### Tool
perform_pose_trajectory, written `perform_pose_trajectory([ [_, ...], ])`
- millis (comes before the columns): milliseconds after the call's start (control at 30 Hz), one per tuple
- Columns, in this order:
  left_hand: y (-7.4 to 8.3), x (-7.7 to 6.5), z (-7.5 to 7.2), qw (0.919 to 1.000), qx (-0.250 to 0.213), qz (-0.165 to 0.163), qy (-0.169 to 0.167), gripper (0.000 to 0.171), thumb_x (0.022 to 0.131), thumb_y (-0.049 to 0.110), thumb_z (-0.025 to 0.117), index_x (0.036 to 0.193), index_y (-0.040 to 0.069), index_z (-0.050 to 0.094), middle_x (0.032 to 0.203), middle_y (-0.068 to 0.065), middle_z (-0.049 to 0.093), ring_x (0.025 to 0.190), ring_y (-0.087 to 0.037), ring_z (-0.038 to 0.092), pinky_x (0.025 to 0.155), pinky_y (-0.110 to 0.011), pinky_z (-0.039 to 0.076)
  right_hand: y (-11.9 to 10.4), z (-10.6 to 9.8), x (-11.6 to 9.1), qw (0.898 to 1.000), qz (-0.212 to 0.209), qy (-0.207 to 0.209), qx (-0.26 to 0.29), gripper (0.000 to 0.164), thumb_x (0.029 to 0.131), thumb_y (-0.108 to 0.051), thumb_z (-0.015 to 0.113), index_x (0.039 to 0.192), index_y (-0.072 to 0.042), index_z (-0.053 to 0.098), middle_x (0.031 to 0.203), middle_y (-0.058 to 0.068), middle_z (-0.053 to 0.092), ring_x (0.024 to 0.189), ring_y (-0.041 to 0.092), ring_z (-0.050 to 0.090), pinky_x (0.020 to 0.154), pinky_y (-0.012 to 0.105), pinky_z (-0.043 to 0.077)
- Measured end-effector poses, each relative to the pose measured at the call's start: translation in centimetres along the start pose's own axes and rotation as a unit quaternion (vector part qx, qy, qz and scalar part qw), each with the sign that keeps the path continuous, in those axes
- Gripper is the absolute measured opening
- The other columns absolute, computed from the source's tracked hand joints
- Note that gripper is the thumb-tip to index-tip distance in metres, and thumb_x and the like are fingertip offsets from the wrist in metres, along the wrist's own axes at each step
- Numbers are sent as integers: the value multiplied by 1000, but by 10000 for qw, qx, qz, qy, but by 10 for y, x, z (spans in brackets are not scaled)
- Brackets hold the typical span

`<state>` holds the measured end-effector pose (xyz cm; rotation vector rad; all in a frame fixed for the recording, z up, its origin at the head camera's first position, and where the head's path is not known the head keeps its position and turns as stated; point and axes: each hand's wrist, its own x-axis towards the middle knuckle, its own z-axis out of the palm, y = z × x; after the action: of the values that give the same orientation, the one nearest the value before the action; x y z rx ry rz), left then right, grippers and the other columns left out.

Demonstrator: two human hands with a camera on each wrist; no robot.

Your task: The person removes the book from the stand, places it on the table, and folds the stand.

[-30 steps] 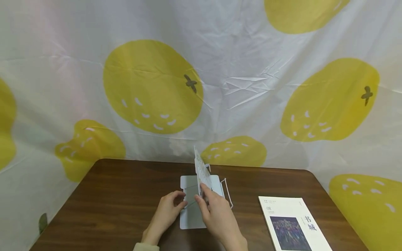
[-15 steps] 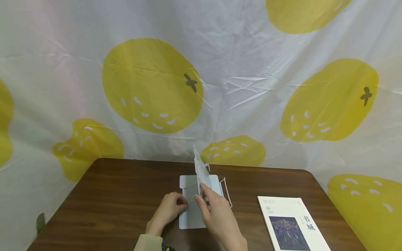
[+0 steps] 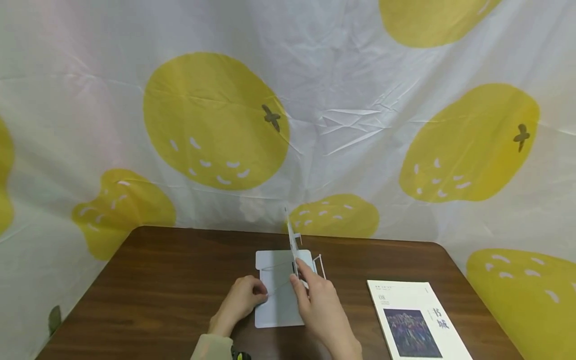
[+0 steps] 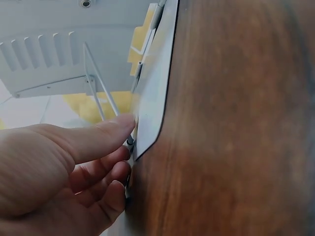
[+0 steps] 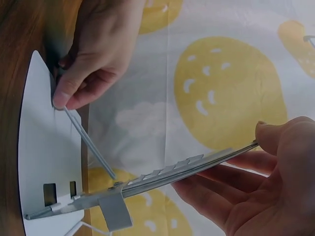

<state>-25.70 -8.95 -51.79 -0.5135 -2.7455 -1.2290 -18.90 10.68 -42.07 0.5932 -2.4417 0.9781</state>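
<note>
- Base plate [image 3: 280, 310] lies flat on the counter [image 3: 180, 290], and the panel [image 4: 64, 27] stands steeply over its right part.
- Left hand [image 3: 240, 301] is at the left edge of the base plate, its grip pinched together on the end of the wire strut [image 5: 91, 145]. Because only this end is held, the strut could, I think, slip away if the fingers relax.
- Right hand [image 3: 323, 302], above the right part of the base plate, has its grip clamped on the panel's near edge. Should this hold loosen, the panel might drop toward the base plate and catch the left fingers.
- If both hands pull against each other, the thin strut may bend or leave its joint at the panel.
- Too strong a push on the panel could slide the base plate; whether the left fingers also press it down, I cannot tell.
- Book [image 3: 418, 320], well apart to the right of the base plate, seems in little danger.
</note>
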Motion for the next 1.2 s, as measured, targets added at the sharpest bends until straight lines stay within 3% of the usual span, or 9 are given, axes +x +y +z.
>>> perform_pose_trajectory([
  [300,3,2,0,10000,23,59,17,11,79,3,78,75,9,70,74,5,58,68,-9,51,60,-27,45,13,-10,-1,9992,21,397,35,33,103,-18,51,132,-5,58,115,11,69,104,21,66,83,42,55],
  [567,4,5,3,10000,56,57,41,10,79,5,78,75,9,71,70,7,59,65,-8,51,58,-26,44,27,-18,-3,9967,55,802,83,30,102,-11,51,128,1,60,112,15,69,97,23,68,76,42,57],
  [867,7,10,8,9990,138,165,399,12,80,8,78,78,12,67,79,2,56,74,-14,51,66,-31,44,35,-25,-3,9954,219,917,155,29,102,-12,50,127,-4,62,104,10,72,87,16,68,71,39,57],
  [1000,12,15,10,9973,158,250,665,16,81,12,78,92,10,67,96,-5,63,90,-24,59,80,-42,48,35,-25,-3,9953,220,941,94,28,102,-13,51,126,-3,62,103,10,72,87,15,68,73,42,56],
  [1200,19,28,11,9970,146,369,657,48,85,17,76,126,0,59,127,-20,58,121,-38,51,101,-52,40,37,-26,-4,9941,301,1038,135,28,101,-11,52,125,-2,62,101,10,72,84,15,68,71,41,56],
])
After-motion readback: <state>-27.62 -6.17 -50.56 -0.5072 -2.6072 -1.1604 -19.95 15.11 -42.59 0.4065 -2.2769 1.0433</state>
